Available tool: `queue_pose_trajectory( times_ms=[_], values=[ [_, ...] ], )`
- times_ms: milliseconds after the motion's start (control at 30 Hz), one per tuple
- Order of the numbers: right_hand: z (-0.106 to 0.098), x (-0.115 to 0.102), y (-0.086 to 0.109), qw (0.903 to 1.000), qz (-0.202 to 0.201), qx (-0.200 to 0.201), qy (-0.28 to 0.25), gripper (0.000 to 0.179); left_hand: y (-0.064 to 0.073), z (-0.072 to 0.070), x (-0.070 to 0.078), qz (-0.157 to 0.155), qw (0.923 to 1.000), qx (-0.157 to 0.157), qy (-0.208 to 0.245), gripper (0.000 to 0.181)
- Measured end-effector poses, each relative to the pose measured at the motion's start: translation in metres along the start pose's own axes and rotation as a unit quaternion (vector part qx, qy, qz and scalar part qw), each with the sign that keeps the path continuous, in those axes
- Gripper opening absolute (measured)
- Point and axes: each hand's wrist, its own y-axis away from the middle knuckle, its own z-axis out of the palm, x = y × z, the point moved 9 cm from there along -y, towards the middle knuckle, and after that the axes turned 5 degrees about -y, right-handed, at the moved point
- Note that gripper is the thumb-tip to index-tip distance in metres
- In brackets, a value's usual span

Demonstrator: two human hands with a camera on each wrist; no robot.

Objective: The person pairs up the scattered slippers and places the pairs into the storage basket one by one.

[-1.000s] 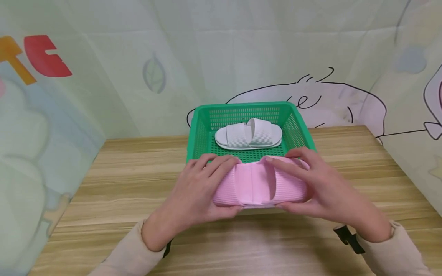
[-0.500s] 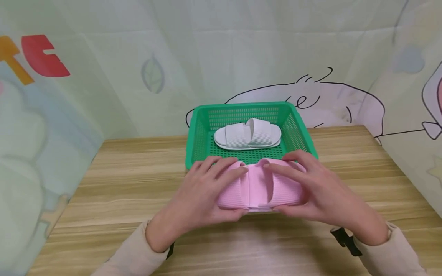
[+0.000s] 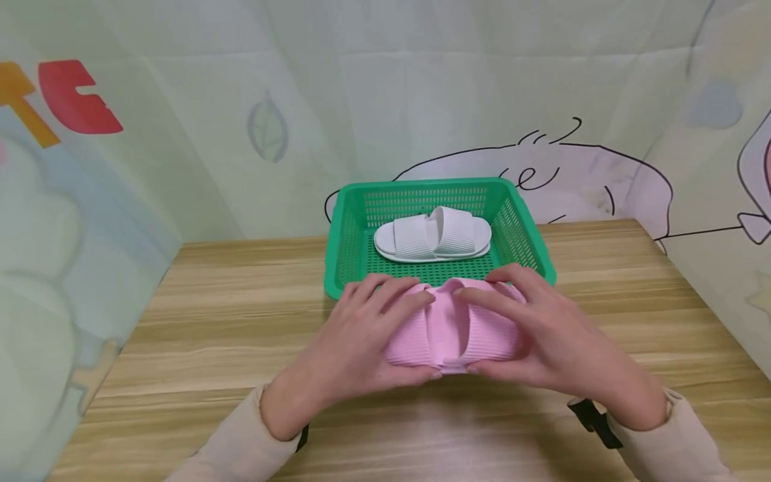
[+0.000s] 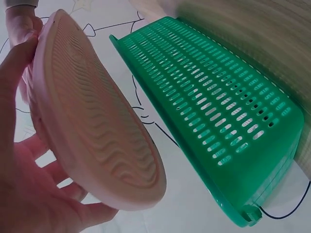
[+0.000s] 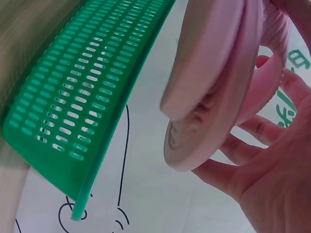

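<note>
A pair of pink slide slippers [image 3: 490,335] with ribbed straps is held in front of the green basket. My left hand [image 3: 367,338] grips the left end, thumb along the near edge and fingers over the strap. On the other end my right hand [image 3: 554,338] holds the same way, index finger on the right strap. In the left wrist view a wavy pink sole [image 4: 102,116] faces the camera. Two pink soles [image 5: 209,53] lie overlapped in the right wrist view.
The green plastic basket [image 3: 421,184] stands on the wooden table [image 3: 241,321] against a printed cloth backdrop. A pair of white slide slippers [image 3: 415,237] lies in its far half. Its slotted wall [image 4: 272,145] is close beside the pink slippers.
My hands have drawn closer together, and the gap between the two pink straps has narrowed. The pink slippers have shifted slightly toward me; the basket and white slippers have stayed put.
</note>
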Motion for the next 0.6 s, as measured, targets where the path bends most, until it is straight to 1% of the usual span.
queue_pose_trajectory(
  times_ms=[267,467,600],
  values=[
    [0.0048,-0.0043,-0.0032,0.9998,-0.005,0.004,-0.018,0.072,-0.0014,0.0012,0.0036,0.017,0.9996,0.020,0.006,0.077],
    [0.0066,-0.0053,-0.0035,0.9996,-0.006,0.006,-0.025,0.070,-0.0008,0.0018,0.0029,0.015,0.9996,0.024,0.009,0.077],
    [0.0067,-0.0048,-0.0026,0.9995,-0.009,0.004,-0.029,0.071,0.0012,0.0033,0.0014,0.009,0.9997,0.023,0.006,0.081]
  ],
)
